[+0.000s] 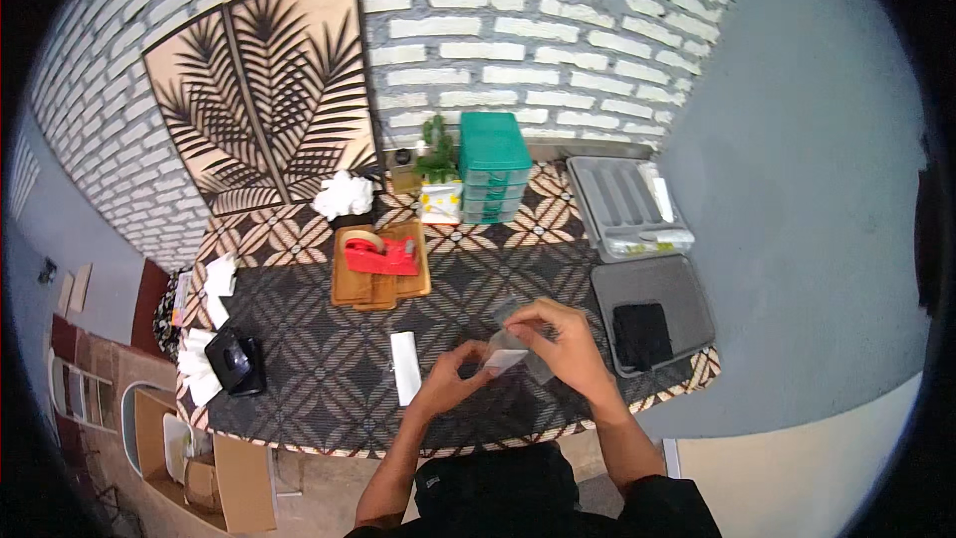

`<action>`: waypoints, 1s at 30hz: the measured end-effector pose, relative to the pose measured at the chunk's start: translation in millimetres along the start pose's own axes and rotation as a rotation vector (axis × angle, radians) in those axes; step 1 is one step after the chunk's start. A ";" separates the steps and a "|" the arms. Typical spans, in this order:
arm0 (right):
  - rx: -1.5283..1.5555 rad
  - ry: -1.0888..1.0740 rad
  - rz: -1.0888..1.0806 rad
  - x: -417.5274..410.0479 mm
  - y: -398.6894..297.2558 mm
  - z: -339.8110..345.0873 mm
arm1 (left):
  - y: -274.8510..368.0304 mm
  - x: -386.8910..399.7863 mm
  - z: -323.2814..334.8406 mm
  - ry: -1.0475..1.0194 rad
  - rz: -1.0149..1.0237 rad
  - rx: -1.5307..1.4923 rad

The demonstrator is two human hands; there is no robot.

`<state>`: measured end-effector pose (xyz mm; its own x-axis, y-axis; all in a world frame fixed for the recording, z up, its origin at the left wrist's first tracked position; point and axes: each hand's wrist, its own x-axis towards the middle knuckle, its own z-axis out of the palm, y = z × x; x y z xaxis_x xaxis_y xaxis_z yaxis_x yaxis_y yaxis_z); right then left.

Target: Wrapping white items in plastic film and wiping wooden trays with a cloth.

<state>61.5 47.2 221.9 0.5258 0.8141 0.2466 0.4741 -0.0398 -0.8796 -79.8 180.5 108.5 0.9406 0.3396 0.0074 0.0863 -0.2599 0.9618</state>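
Note:
Over the front part of the table, my left hand holds a small flat white piece, pinched between thumb and fingers. My right hand pinches the upper edge of a clear plastic bag, which hangs around the white piece. Blur hides whether the piece sits inside the bag or against it. Left of my left hand lies a folded white strip, with a tiny shiny item at its left edge.
A red tape dispenser rests on wooden trays. Behind stands a green drawer unit. To the right are a grey divided tray and a grey tray holding a black cloth. A black box with white tissues sits left.

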 end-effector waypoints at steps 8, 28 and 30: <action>0.415 0.277 0.346 -79.9 108.9 -29.4 | -7.6 30.6 94.1 0.099 -0.139 -0.512; 1.101 0.218 0.638 -147.1 257.8 -257.0 | 81.8 230.0 338.0 -0.158 -0.317 -0.698; 1.286 -0.013 0.670 -145.9 279.8 -279.9 | 88.3 255.4 346.1 -0.346 -0.378 -0.613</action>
<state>315.1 -244.9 53.7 0.3800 0.8572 -0.3474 -0.8068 0.1235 -0.5778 281.8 -68.5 100.5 0.9411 -0.0202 -0.3377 0.3179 0.3942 0.8623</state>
